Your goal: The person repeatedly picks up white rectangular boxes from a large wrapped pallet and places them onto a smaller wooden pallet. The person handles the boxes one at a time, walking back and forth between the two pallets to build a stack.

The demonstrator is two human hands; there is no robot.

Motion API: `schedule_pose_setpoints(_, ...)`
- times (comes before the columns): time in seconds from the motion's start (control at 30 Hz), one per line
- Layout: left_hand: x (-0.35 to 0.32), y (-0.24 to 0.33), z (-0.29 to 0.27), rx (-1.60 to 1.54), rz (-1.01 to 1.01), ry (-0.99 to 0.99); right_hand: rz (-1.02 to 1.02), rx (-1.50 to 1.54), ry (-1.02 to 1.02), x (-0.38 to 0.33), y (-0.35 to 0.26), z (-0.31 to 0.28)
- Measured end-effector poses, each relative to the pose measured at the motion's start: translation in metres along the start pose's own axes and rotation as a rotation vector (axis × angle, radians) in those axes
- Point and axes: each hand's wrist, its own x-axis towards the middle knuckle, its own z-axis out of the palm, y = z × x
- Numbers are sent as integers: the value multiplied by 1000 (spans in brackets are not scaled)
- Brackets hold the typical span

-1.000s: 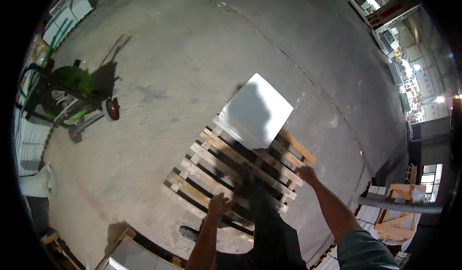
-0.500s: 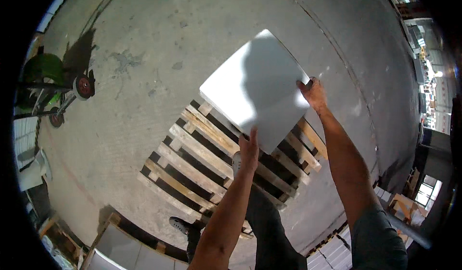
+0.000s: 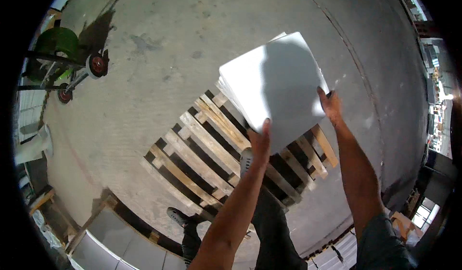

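A large white square slab point(image 3: 276, 85) is tilted up off the far corner of a wooden pallet point(image 3: 211, 150). My left hand point(image 3: 261, 142) grips its near edge and my right hand point(image 3: 329, 104) grips its right edge. A shadow falls across the slab's middle. More white edges show beneath the slab at its left side, so it may be a small stack. My legs and one shoe stand on the pallet slats below the slab.
A green wheeled cart point(image 3: 62, 61) stands at the far left on the concrete floor point(image 3: 192, 39). A wooden crate holding grey-white slabs point(image 3: 108, 243) sits at the lower left. Stacked pallets and slabs point(image 3: 337, 255) lie at the lower right.
Both hands reached forward from the pallet to the white slab, took hold of its edges, and raised it closer to me, tilting it up.
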Motion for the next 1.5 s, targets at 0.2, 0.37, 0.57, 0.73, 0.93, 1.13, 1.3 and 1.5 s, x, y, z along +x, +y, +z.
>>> schedule_pose_setpoints(0.2, 14, 31, -91, 173, -25, -200, 114, 510, -675, -87, 59, 3)
schedule_pose_setpoints(0.37, -41, -4, -152, 407, -241, -198, 252, 724, -661, -146, 39, 2)
schedule_pose_setpoints(0.57, -153, -1, -245, 451, -362, -118, 396, 686, -835, -262, 79, -17)
schedule_pose_setpoints(0.73, -236, -44, -369, 284, -594, -175, 150, 278, -986, -364, 15, -41)
schedule_pose_setpoints(0.93, -392, -163, -528, -175, -713, 36, -55, -279, -1290, -537, -94, -16)
schedule_pose_setpoints(1.13, -602, -213, -660, -837, -864, 422, -298, -648, -1442, -809, -208, -11)
schedule_pose_setpoints(1.3, -708, -265, -724, -1193, -741, 726, -711, -949, -1372, -992, -254, 25)
schedule_pose_setpoints(1.5, -767, -285, -787, -1463, -507, 934, -868, -1127, -1379, -1118, -287, 81)
